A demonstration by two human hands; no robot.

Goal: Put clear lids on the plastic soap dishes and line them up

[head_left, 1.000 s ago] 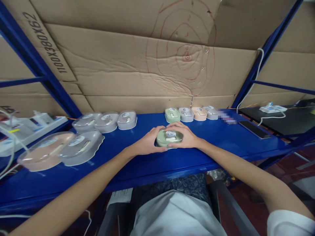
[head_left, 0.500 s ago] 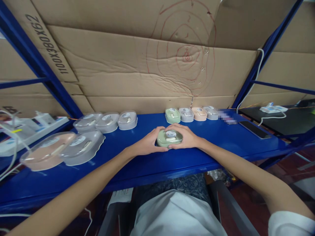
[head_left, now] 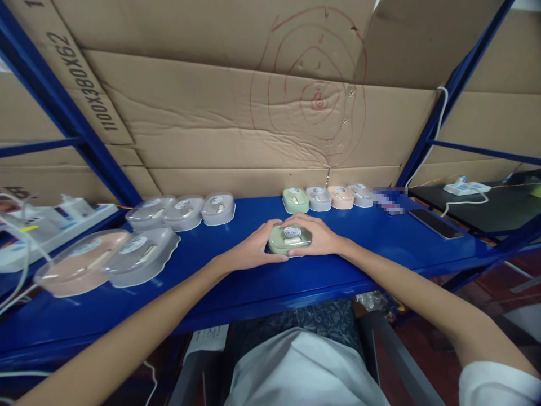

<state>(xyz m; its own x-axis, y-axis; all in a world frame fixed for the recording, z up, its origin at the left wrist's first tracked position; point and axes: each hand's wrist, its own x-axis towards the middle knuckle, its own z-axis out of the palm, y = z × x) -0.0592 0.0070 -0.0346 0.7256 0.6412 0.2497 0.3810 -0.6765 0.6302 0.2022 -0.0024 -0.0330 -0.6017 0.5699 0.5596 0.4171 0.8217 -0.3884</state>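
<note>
Cupping the green case from both sides, the left hand and the right hand meet at the middle of the frame, fingers clamped around its rim, the case sitting low on the blue counter near the front edge. Its clear lid faces up, a round sticker and a pale earpiece showing through.

Behind it, at centre right, a row of four cases lines the back of the counter: green, grey, peach, grey. Over at centre left sit three grey cases, and further toward the left edge a peach case and a grey case lie side by side, touching. A phone rests flat at the right, well apart from the hands.

Here's the risk as I judge it: the case is close to the counter's front edge, so a squeeze that slips could shoot it forward into the person's lap. Pressing unevenly from the two sides might pop the clear lid and spill what's inside. A wide elbow swing could also sweep the left-hand cases.
</note>
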